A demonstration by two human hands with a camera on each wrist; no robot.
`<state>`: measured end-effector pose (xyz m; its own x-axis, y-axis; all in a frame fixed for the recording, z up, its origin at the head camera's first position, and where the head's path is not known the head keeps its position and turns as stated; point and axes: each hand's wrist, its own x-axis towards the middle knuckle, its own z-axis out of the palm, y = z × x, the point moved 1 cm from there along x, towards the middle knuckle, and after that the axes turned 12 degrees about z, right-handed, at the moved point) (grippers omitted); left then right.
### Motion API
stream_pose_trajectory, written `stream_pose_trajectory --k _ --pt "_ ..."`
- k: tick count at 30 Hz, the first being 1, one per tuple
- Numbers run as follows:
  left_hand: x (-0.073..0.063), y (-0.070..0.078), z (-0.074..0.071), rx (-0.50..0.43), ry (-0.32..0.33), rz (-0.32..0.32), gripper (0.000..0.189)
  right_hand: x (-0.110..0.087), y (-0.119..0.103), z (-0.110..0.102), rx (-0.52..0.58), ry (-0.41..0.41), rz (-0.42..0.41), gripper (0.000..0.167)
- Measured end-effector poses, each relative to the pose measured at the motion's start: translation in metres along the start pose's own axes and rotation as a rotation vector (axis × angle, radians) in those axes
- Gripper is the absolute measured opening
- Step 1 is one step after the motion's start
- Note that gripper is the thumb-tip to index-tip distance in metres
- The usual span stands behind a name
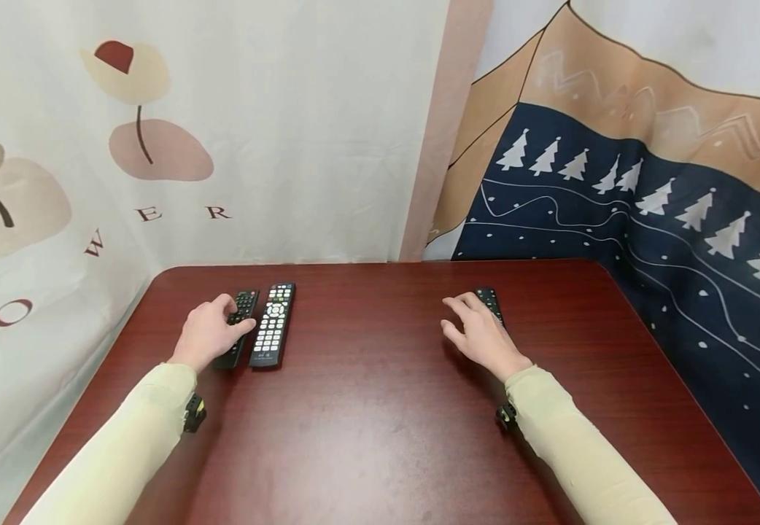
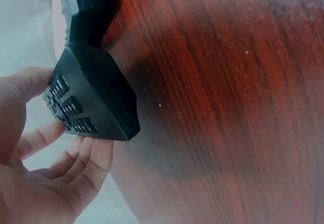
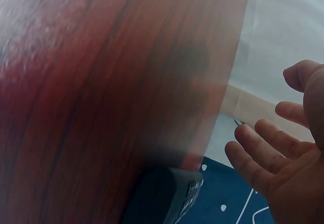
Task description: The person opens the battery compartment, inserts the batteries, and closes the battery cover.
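Note:
On the left side of the table, my left hand (image 1: 206,334) holds a black remote control (image 1: 245,306) by its long edges. The left wrist view shows the thumb on one edge of this remote (image 2: 101,102) and fingers along the other. Just right of it lies a second black remote control (image 1: 273,324) with pale keys. Farther right, my right hand (image 1: 478,332) hovers with fingers spread and holds nothing. A third remote control (image 1: 489,300) lies partly hidden behind that hand; its dark end (image 3: 152,198) shows low in the right wrist view.
The reddish-brown wooden table (image 1: 354,423) has rounded far corners. A pale printed curtain (image 1: 301,146) hangs at its far edge and left side. Along the right hangs a navy and tan curtain (image 1: 682,292) with white trees.

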<state>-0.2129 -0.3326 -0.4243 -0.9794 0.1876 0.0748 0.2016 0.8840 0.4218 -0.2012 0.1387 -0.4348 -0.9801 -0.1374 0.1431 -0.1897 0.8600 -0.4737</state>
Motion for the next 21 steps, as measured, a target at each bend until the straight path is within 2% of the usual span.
stream_pose_trajectory --k 12,21 --pt "0.0044 -0.0056 0.0037 0.075 -0.041 -0.052 0.048 0.0024 0.0024 -0.0023 -0.009 0.008 -0.014 0.047" --pt "0.0056 -0.0091 0.0063 0.133 -0.039 -0.031 0.047 0.0044 0.0039 -0.0024 -0.015 -0.002 0.008 0.047"
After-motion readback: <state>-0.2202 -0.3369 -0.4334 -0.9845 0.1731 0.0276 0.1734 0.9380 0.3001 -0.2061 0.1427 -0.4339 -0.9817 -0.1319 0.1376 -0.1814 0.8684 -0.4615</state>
